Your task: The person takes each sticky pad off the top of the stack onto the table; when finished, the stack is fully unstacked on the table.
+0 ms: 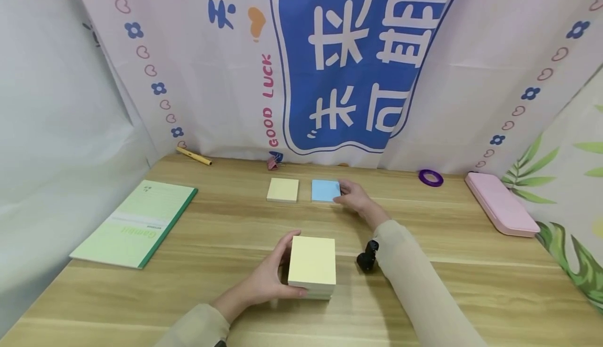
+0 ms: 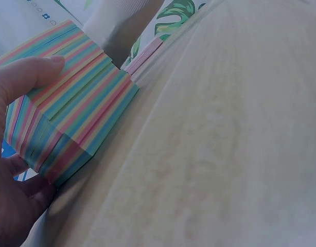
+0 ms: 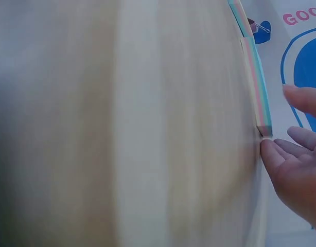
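Note:
A thick block of sticky notes (image 1: 312, 266) with a pale yellow top sheet sits near the table's front middle. My left hand (image 1: 270, 279) grips its left side; in the left wrist view the block's (image 2: 70, 110) striped pastel edges show, with my thumb (image 2: 29, 72) laid on top. Farther back lie a thin yellow pad (image 1: 282, 189) and a thin blue pad (image 1: 325, 190) side by side. My right hand (image 1: 353, 196) is at the blue pad's right edge, fingers nearly straight. In the right wrist view the fingertips (image 3: 281, 154) meet the corner of that pad (image 3: 258, 87).
A green notebook (image 1: 136, 221) lies at the left. A yellow pen (image 1: 193, 156) and a small pink clip (image 1: 273, 163) rest by the back curtain. A purple tape ring (image 1: 431, 177) and a pink case (image 1: 501, 203) are at the right.

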`<state>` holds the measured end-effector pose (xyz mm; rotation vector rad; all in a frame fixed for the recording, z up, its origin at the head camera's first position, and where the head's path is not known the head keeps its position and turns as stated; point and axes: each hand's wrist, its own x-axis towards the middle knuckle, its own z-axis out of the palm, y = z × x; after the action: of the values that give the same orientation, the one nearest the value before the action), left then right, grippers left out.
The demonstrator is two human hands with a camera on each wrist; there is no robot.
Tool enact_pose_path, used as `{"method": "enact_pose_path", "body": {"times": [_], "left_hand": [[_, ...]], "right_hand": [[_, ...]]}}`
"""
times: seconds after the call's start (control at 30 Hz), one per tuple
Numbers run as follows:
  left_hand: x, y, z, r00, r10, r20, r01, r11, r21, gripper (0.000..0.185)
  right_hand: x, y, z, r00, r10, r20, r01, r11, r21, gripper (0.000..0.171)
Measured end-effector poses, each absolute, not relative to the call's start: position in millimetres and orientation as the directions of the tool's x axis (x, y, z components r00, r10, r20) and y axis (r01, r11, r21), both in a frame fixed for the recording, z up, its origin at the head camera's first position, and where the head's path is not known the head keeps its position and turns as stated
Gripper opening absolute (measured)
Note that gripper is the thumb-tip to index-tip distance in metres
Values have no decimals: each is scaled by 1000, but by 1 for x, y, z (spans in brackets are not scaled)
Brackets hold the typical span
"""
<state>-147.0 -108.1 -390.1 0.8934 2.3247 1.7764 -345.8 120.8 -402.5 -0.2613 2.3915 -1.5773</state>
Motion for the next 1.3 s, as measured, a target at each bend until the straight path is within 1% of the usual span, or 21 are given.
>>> {"method": "enact_pose_path", "body": {"times": [0.13, 0.33, 0.47, 0.63, 0.77, 0.9, 1.03, 1.17, 1.27, 1.3], "left_hand": [[-147, -107, -390, -822, 496, 279, 396, 147, 906, 96], [-146, -109, -391, -831, 485, 273, 388, 153, 909, 97], [-146, -110, -391, -837, 480, 264, 377, 156, 913, 97], [-146, -109, -390, -838, 478, 262, 375, 156, 914, 97], [-147, -107, -390, -839, 480, 257, 374, 164, 913, 98], [-148, -106, -392, -837, 481, 260, 376, 162, 912, 98], [-153, -108, -404, -835, 479, 269, 390, 172, 905, 99], [-160, -110, -417, -835, 481, 269, 397, 186, 899, 100], [-162, -110, -420, -830, 487, 272, 401, 181, 898, 99], [-162, -110, -420, -829, 488, 271, 400, 179, 899, 99]], "right_hand": [[-327, 128, -392, -936, -344, -67, -48, 317, -947, 67], [-290, 129, -378, -891, -450, 52, -128, 140, -982, 64], [-259, 125, -370, -844, -526, 103, -161, 65, -985, 64], [-220, 123, -364, -772, -616, 155, -215, 24, -976, 63], [-195, 123, -365, -723, -661, 201, -325, 68, -943, 70], [-178, 121, -369, -700, -679, 221, -424, 147, -893, 79], [-170, 117, -376, -702, -668, 247, -471, 175, -864, 85], [-166, 115, -381, -716, -642, 276, -561, 293, -774, 93], [-164, 115, -383, -735, -617, 282, -594, 386, -705, 94], [-164, 115, -384, -741, -608, 284, -593, 396, -701, 94]]}}
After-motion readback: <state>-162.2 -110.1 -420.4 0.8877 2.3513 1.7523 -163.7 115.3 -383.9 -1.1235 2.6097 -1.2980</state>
